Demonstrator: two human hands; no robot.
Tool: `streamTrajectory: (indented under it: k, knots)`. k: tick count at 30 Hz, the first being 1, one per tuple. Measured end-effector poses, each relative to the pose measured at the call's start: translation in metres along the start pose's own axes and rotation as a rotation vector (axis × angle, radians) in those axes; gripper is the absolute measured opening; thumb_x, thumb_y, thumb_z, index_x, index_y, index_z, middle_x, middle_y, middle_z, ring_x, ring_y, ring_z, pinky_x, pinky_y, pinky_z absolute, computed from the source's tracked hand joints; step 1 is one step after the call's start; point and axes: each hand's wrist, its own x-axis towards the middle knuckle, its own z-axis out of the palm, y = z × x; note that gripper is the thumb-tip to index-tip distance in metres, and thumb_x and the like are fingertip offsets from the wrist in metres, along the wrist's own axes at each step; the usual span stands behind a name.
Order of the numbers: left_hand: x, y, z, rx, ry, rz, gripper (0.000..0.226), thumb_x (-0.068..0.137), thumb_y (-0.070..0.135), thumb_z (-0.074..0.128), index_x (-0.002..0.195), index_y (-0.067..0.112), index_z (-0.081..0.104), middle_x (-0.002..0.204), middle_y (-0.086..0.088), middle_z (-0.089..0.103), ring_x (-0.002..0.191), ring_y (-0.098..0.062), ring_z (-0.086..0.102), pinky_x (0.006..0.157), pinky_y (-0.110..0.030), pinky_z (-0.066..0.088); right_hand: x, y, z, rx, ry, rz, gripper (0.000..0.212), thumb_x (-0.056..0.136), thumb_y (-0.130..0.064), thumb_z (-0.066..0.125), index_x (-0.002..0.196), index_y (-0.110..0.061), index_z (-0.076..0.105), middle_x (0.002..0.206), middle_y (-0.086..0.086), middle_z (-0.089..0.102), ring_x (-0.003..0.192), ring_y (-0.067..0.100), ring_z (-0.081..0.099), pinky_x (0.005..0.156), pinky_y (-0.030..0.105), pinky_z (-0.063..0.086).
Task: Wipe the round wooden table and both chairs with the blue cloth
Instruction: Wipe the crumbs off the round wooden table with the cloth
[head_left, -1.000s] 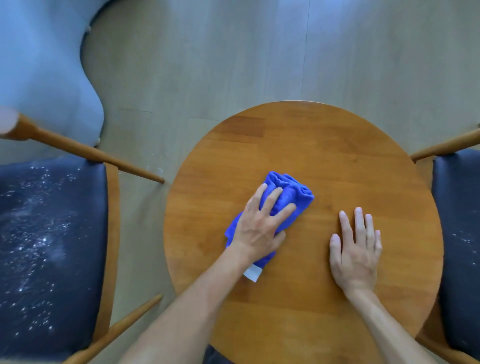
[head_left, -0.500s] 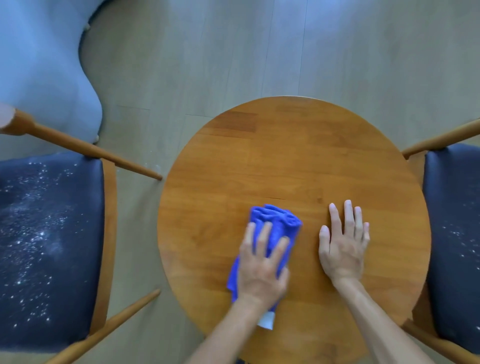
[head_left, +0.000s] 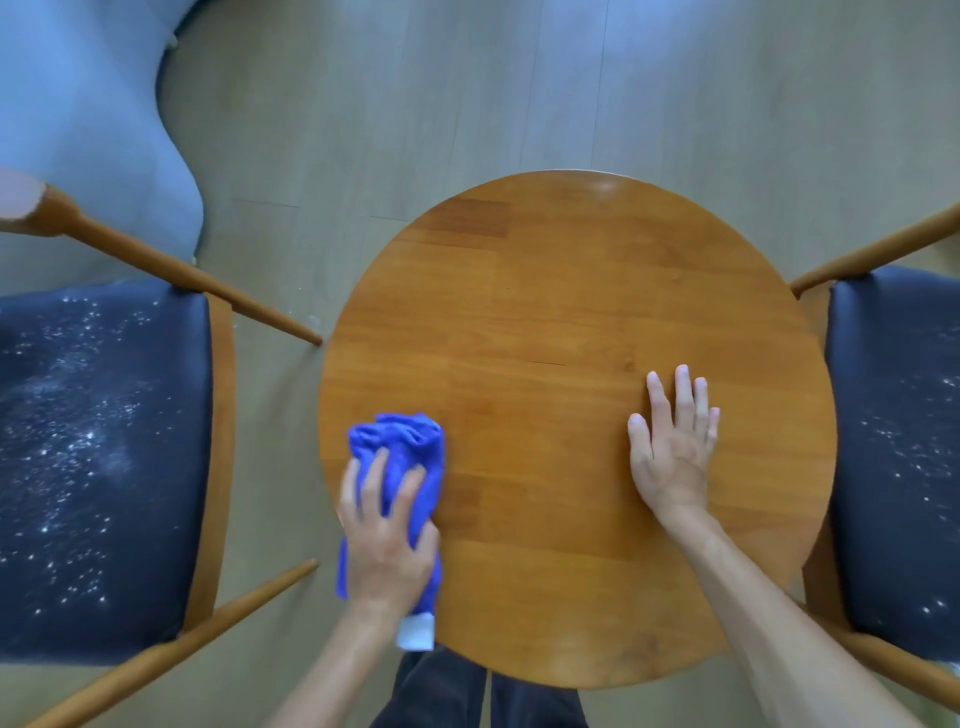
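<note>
The round wooden table (head_left: 571, 312) fills the middle of the view. My left hand (head_left: 387, 540) presses the bunched blue cloth (head_left: 402, 447) flat against the table's near left edge, fingers spread over it; a white tag hangs off the cloth's near end. My right hand (head_left: 672, 447) lies flat on the tabletop at the right, fingers straight and together. The left chair (head_left: 104, 467) has a dark seat dusted with white specks. The right chair (head_left: 893, 441) also has a dark seat with fewer white specks.
Pale wooden floor surrounds the table. A light blue upholstered piece (head_left: 88, 119) stands at the far left. The chairs' wooden arms point toward the table on both sides. My dark trouser legs (head_left: 467, 696) show below the table's near edge.
My left hand has slid the cloth from the table's middle toward the near left edge. My right hand has stayed flat on the table.
</note>
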Motion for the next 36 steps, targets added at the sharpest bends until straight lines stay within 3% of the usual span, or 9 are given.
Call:
streamTrajectory:
  k: [4, 7, 10, 15, 20, 25, 30, 32, 36]
  knots:
    - [-0.067, 0.122, 0.046, -0.146, -0.123, -0.009, 0.049, 0.08, 0.03, 0.057, 0.128, 0.023, 0.058, 0.148, -0.014, 0.034, 0.138, -0.045, 0.024, 0.104, -0.057, 0.037, -0.02, -0.017, -0.018, 0.371, -0.071, 0.001, 0.052, 0.095, -0.028, 0.031, 0.145, -0.014, 0.039, 0.159, 0.002, 0.018, 0.148, 0.016, 0.005, 0.12, 0.034, 0.003]
    - [-0.071, 0.181, 0.055, -0.396, -0.176, -0.134, 0.046, 0.088, 0.03, 0.054, 0.133, 0.028, 0.054, 0.152, -0.002, 0.031, 0.144, -0.028, 0.019, 0.11, -0.047, 0.033, -0.075, -0.01, -0.029, 0.475, -0.028, 0.026, 0.047, 0.095, -0.025, 0.033, 0.14, -0.016, 0.045, 0.153, -0.007, 0.027, 0.145, 0.011, 0.018, 0.118, 0.03, 0.015]
    - [-0.037, 0.156, 0.034, -0.501, -0.171, -0.142, 0.043, 0.091, 0.029, 0.044, 0.132, 0.025, 0.054, 0.143, 0.006, 0.041, 0.132, -0.016, 0.037, 0.106, -0.043, 0.034, -0.135, 0.002, -0.024, 0.348, 0.039, 0.023, 0.052, 0.09, -0.037, 0.041, 0.135, -0.013, 0.052, 0.148, 0.005, 0.036, 0.137, 0.025, 0.034, 0.112, 0.044, 0.029]
    - [0.047, 0.06, 0.006, -0.181, -0.109, -0.228, 0.048, 0.089, 0.025, 0.041, 0.132, 0.011, 0.057, 0.144, -0.013, 0.045, 0.136, -0.035, 0.036, 0.112, -0.05, 0.026, -0.169, -0.054, 0.026, 0.192, 0.05, 0.118, 0.076, 0.07, -0.037, 0.077, 0.136, -0.011, 0.051, 0.149, 0.023, 0.033, 0.131, 0.04, 0.039, 0.102, 0.052, 0.042]
    - [0.086, 0.046, 0.01, -0.063, -0.17, -0.138, 0.048, 0.089, 0.03, 0.042, 0.134, 0.017, 0.054, 0.149, -0.009, 0.038, 0.142, -0.031, 0.025, 0.116, -0.05, 0.016, -0.201, -0.093, 0.07, 0.104, -0.001, -0.378, 0.057, 0.079, -0.039, 0.067, 0.132, -0.022, 0.056, 0.148, 0.017, 0.041, 0.134, 0.035, 0.042, 0.104, 0.045, 0.043]
    - [0.082, 0.047, 0.022, 0.133, -0.286, -0.072, 0.053, 0.09, 0.036, 0.059, 0.14, 0.025, 0.046, 0.156, -0.008, 0.023, 0.146, -0.03, 0.009, 0.114, -0.059, 0.007, -0.185, 0.016, 0.028, 0.031, -0.085, -0.743, 0.043, 0.081, -0.025, 0.062, 0.124, -0.018, 0.063, 0.143, 0.017, 0.045, 0.131, 0.035, 0.046, 0.096, 0.049, 0.047]
    - [0.078, 0.042, 0.026, 0.232, -0.289, -0.005, 0.066, 0.082, 0.048, 0.065, 0.141, 0.026, 0.045, 0.156, -0.01, 0.021, 0.146, -0.033, 0.009, 0.113, -0.062, 0.01, -0.102, 0.112, -0.035, 0.045, 0.104, -0.264, 0.055, 0.079, -0.014, 0.066, 0.131, -0.008, 0.05, 0.145, 0.025, 0.038, 0.131, 0.039, 0.041, 0.106, 0.049, 0.038]
    - [0.077, 0.041, 0.028, 0.235, -0.28, -0.003, 0.066, 0.082, 0.049, 0.065, 0.141, 0.026, 0.045, 0.156, -0.01, 0.021, 0.145, -0.033, 0.009, 0.112, -0.062, 0.011, -0.064, 0.118, -0.041, 0.042, 0.222, -0.032, 0.059, 0.079, -0.006, 0.071, 0.133, 0.0, 0.049, 0.146, 0.026, 0.034, 0.132, 0.042, 0.038, 0.109, 0.049, 0.034]
    - [0.08, 0.047, 0.029, 0.244, -0.316, -0.045, 0.067, 0.082, 0.052, 0.062, 0.141, 0.029, 0.042, 0.158, -0.008, 0.016, 0.146, -0.031, 0.003, 0.114, -0.06, 0.007, 0.003, 0.08, -0.04, 0.149, 0.43, 0.525, 0.059, 0.09, -0.019, 0.062, 0.142, -0.003, 0.038, 0.151, 0.027, 0.024, 0.135, 0.044, 0.029, 0.112, 0.047, 0.025]
